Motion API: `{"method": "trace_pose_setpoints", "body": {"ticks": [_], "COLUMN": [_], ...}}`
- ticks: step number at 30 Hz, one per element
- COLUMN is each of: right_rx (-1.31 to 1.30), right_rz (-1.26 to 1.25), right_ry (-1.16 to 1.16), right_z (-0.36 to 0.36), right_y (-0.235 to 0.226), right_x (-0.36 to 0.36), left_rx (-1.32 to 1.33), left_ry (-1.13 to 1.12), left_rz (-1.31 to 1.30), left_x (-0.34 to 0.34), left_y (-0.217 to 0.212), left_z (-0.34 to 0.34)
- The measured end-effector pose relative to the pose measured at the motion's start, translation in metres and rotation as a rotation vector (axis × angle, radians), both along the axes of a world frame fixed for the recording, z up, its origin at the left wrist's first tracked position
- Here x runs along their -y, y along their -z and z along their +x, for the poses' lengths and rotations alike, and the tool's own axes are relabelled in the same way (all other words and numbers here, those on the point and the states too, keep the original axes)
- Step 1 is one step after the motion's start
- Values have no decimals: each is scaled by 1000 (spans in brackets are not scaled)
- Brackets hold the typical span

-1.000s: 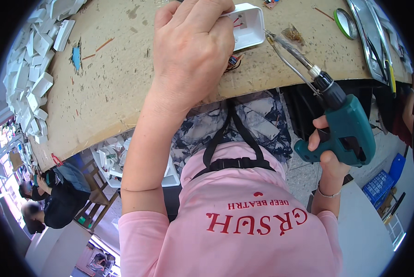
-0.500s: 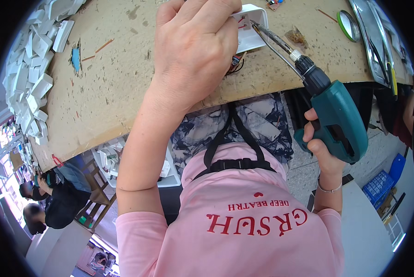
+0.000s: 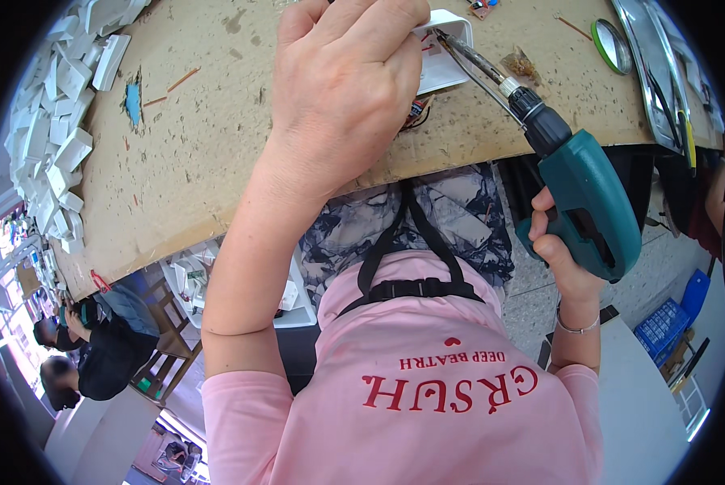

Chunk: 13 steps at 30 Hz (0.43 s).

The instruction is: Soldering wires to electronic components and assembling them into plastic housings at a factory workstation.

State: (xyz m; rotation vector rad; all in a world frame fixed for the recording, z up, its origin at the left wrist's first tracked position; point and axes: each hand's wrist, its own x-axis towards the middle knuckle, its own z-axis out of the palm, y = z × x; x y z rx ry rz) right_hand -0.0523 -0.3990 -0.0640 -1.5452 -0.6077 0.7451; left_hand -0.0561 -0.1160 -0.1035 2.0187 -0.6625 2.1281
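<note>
A dark green soldering gun (image 3: 592, 206) is gripped in my right hand (image 3: 560, 250), fingers wrapped round its handle. Its metal tip and thin feed tube slant up-left into a white plastic case (image 3: 451, 77). Red wires show inside the case. My left hand (image 3: 350, 89) is closed at the case's left end and covers much of it; the fingertips are hidden. Just below the case, beside my left hand, lie a small component and dark and red wires (image 3: 416, 113).
Many white plastic cases (image 3: 59, 121) are heaped on the worn table (image 3: 201, 153) at left. At right are a brown clump (image 3: 521, 65), a green-rimmed round tin (image 3: 613, 44) and a metal tray (image 3: 649, 73). A white bin (image 3: 302, 315) with parts sits below the table edge. People (image 3: 112, 347) sit at far left.
The soldering gun and my right hand have shifted slightly up and left. My left hand and the white case have moved a little to the right.
</note>
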Motion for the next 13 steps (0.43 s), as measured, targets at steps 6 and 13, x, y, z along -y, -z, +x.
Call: {"method": "trace_pose_setpoints", "body": {"ticks": [6,13], "right_rx": [16,14], "right_rz": [-19,-32], "right_ry": [13,-22], "right_z": [0,2], "right_y": [0,4], "right_x": [-2,2], "left_rx": [19,-899], "left_ry": [-3,-492], "left_rz": [11,138], "left_x": [-1,27], "left_y": [0,-71], "left_z": [1,-59]}}
